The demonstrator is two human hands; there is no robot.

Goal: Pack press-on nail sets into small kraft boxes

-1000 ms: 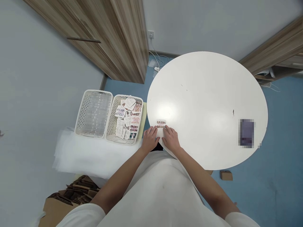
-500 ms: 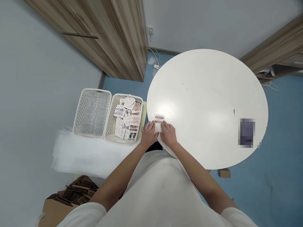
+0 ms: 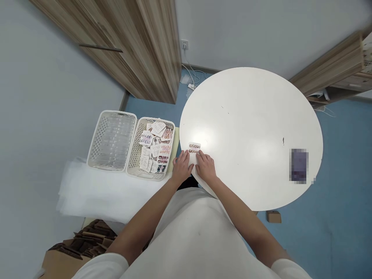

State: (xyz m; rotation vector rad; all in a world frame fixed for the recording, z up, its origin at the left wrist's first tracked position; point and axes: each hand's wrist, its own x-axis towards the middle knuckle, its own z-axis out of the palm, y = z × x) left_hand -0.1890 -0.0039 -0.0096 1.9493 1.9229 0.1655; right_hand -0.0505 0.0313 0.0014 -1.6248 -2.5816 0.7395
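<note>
A small card of press-on nails, with two rows of shiny brownish nails, lies flat near the left edge of the white round table. My left hand rests at the table edge just below the card's left corner, fingers stretched out. On the other side, my right hand lies palm down, its fingertips touching the card's lower right corner. Neither hand is closed around anything. To the left, a white basket holds many similar nail cards, some face up and others showing printed backs.
A second white basket holds stacked clear plastic cases. White translucent sheeting lies below the baskets. Folded cardboard fills a box at lower left. A blurred dark rectangle sits on the table's right side. Wooden cabinets stand behind.
The view has shifted slightly, so the table and baskets sit a little lower in the picture. Both hands and the nail card keep practically the same places on the table.
</note>
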